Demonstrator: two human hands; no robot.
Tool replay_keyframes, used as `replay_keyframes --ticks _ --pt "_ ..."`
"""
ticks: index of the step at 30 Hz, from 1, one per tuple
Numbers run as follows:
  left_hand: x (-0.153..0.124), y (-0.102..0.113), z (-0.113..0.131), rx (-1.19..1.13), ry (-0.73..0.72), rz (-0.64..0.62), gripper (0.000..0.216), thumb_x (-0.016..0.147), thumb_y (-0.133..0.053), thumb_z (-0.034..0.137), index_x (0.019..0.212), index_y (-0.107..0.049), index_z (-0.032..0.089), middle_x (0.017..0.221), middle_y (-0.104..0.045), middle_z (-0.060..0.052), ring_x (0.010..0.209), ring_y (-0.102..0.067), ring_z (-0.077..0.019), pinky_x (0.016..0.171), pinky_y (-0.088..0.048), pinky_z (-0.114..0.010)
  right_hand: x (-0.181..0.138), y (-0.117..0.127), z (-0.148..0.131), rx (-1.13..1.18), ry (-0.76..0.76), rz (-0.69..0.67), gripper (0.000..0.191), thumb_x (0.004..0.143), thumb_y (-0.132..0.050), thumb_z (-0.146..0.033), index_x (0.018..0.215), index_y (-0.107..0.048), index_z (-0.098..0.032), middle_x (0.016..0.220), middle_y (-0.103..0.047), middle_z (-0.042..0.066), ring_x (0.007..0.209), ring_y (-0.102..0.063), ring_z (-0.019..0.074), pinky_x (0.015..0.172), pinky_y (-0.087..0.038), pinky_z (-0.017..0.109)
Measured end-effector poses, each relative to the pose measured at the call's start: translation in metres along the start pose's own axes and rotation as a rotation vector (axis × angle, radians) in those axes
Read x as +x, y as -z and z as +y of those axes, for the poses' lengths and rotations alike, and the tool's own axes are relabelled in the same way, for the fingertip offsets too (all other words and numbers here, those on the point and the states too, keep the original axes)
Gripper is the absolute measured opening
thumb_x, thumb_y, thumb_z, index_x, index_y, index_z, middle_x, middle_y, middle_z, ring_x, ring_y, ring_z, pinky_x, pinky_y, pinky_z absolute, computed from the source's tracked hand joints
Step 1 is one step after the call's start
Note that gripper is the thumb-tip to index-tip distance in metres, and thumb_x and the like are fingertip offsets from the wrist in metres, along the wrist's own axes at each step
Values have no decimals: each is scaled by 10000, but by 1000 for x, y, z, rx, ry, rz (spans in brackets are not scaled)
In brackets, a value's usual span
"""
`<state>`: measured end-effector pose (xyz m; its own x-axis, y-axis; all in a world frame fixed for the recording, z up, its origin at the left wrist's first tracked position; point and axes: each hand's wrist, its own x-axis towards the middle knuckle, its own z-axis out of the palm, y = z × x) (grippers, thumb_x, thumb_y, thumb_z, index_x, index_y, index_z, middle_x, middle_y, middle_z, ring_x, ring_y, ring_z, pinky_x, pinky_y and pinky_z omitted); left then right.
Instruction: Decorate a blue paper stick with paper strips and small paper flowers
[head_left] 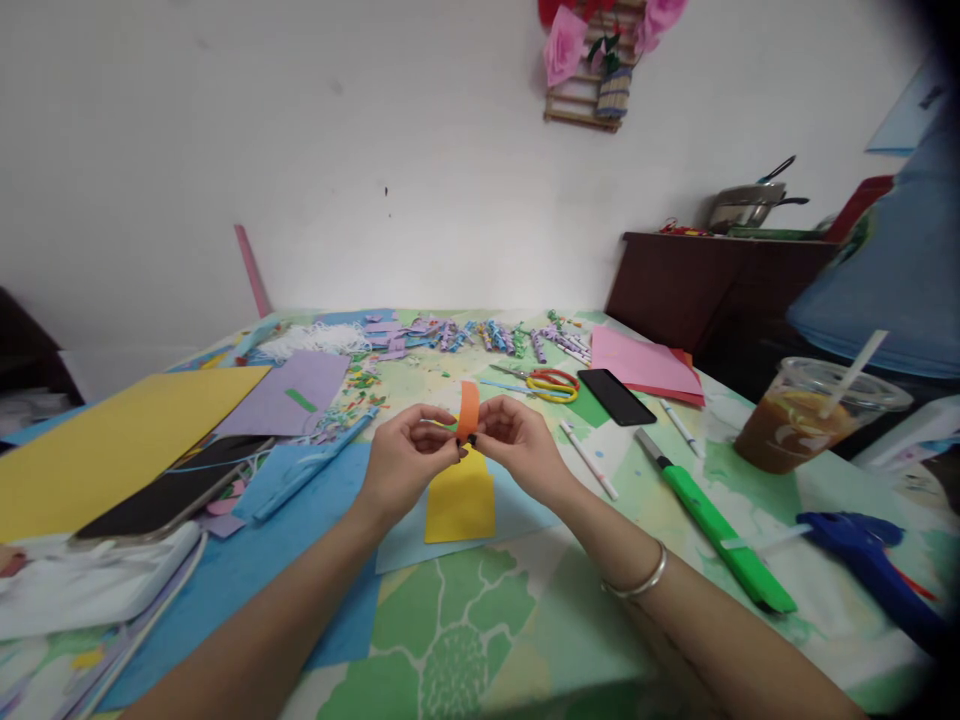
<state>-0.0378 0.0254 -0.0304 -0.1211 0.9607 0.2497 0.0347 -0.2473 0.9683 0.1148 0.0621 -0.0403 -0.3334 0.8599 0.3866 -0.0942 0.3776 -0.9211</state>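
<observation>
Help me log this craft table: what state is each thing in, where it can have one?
Orange paper strip: curved, pinched
Left hand: pinching the strip
Right hand: pinching the strip
Small yellow paper: lying flat
Left smartphone: screen dark
Right smartphone: screen dark
Plastic cup: partly filled, straw inserted
Scissors: lying down, opening unclear
Green utility knife: lying down

2 arms [296, 600] converging, hands [409, 455] close together, fingers [429, 414] curled

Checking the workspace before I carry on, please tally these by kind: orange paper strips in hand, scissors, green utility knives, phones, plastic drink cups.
Orange paper strip: 1
Scissors: 1
Green utility knife: 1
Phones: 2
Plastic drink cup: 1
Total: 6
</observation>
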Motion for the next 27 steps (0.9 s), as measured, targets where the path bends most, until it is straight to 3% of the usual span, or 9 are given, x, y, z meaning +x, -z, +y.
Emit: replay_keyframes --ticks 5,7,15,27 --pt "-1 -1 -2 13 12 7 274 560 -723 161 806 -603 155 605 -718 -4 583 -692 -169 618 -552 -261 -3 1 0 -401 91 -35 49 722 -571 -151 733 -588 -196 687 -629 -2 620 -577 128 601 -466 253" --pt "-1 -1 -4 21 26 1 278 569 -721 174 816 -594 161 606 -721 -6 592 -699 -184 628 -556 -278 -4 1 -1 -498 106 -34 91 733 -559 -142 660 -574 -195 635 -615 -5 585 -547 124 577 -429 247" --pt "-4 -3 -8 259 -121 26 223 587 -667 165 796 -593 186 606 -689 11 573 -663 -165 593 -516 -258 -6 -4 0 -671 142 -37 178 682 -554 -105 574 -448 -200 544 -501 -29 524 -456 111 535 -314 236" --pt "-2 -2 -12 357 -232 22 245 618 -605 131 838 -532 209 657 -668 25 611 -662 -160 609 -514 -258 -2 1 0 -715 149 -121 175 675 -493 -58 592 -427 -196 559 -460 -42 543 -420 102 533 -276 224"
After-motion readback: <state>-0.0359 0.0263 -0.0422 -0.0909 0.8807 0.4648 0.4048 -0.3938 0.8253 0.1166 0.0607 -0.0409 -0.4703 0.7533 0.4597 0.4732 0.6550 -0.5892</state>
